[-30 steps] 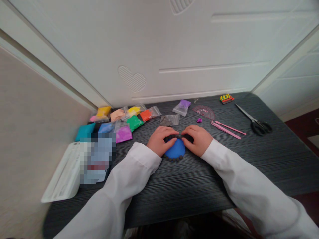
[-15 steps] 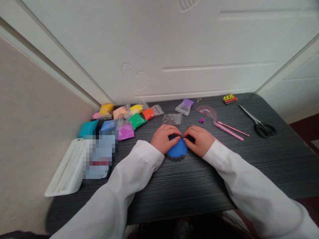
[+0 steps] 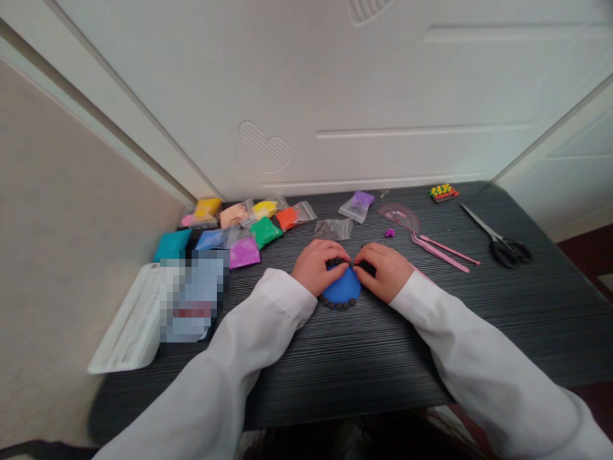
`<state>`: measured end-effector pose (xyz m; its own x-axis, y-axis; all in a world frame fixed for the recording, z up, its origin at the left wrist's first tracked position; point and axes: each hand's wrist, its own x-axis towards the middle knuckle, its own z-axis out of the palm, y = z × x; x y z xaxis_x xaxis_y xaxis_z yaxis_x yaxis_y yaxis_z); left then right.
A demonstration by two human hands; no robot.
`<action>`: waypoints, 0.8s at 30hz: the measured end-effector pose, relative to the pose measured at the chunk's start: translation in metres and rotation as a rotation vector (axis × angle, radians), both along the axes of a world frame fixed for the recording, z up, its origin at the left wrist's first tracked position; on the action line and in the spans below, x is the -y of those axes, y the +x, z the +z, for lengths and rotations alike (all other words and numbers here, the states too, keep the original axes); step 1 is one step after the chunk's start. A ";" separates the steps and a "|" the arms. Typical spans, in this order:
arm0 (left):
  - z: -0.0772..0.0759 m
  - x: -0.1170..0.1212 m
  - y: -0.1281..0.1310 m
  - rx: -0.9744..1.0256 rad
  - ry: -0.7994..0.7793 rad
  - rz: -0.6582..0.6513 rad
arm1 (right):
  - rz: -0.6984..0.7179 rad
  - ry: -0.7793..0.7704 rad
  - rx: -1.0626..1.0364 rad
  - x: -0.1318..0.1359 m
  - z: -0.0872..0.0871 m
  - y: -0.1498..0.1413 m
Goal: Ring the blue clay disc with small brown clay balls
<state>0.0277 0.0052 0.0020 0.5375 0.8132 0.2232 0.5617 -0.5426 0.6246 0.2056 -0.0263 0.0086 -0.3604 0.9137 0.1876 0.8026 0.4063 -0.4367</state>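
A flat blue clay disc (image 3: 341,288) lies on the dark striped table (image 3: 364,358), ringed by small dark clay balls (image 3: 339,306). My left hand (image 3: 316,266) rests on the disc's left edge, fingers curled and pinching at the dark balls along the far rim. On the right edge sits my right hand (image 3: 385,271), its fingers bent and pressed against the same far rim, fingertips nearly meeting those of the left hand. Both arms wear white sleeves.
Several small bags of coloured clay (image 3: 249,230) lie at the back left, beside a white packet (image 3: 129,326). A purple clay bag (image 3: 357,204), a pink protractor (image 3: 400,217), pink tools (image 3: 443,251), black scissors (image 3: 500,239) and a small beaded piece (image 3: 443,191) lie to the right.
Both hands have stayed on the blue disc, with fingertips drawn slightly closer at its far rim. The camera view has shifted a little.
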 end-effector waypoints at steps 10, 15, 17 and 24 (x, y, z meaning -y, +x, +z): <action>0.001 -0.007 -0.012 0.414 -0.331 0.227 | -0.135 0.117 0.077 -0.013 -0.001 0.024; 0.001 -0.010 -0.012 0.551 -0.439 0.276 | -0.150 0.049 -0.023 -0.023 -0.015 0.019; 0.002 -0.010 -0.012 0.576 -0.430 0.291 | -0.176 0.059 -0.075 -0.025 -0.014 0.019; 0.031 0.036 -0.011 0.748 -0.318 0.449 | -0.149 0.127 -0.373 0.030 0.030 0.006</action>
